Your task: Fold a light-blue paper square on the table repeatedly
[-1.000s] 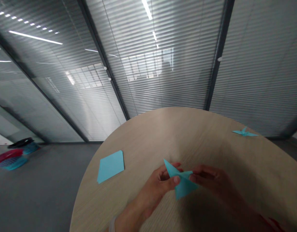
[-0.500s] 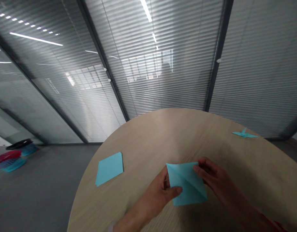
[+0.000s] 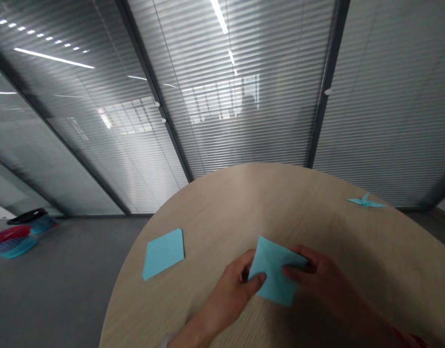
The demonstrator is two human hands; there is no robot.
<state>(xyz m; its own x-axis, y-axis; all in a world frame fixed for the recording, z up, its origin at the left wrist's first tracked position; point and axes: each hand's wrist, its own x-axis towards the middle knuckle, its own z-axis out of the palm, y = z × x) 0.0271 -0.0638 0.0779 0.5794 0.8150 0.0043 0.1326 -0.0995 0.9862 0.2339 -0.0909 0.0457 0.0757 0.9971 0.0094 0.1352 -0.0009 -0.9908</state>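
A light-blue square of origami paper (image 3: 275,270) is held between my two hands above the near part of the table, tilted with one corner pointing away from me. My left hand (image 3: 235,285) pinches its left edge, thumb on top and fingers underneath. At the right edge, my right hand (image 3: 316,273) grips the sheet the same way, its thumb lying on the upper face. Faint creases show on the paper. Fingers below the sheet are partly hidden.
A stack of blue paper (image 3: 164,253) lies on the left of the round wooden table (image 3: 222,208). Near the right rim sits a folded blue paper crane (image 3: 366,201). Plastic baskets (image 3: 12,241) stand on the floor at left. Glass panels with blinds (image 3: 251,135) rise behind the table.
The paper has turned clockwise in my hands, and its far left corner now points further up. My right hand has shifted slightly nearer, its thumb further onto the sheet.
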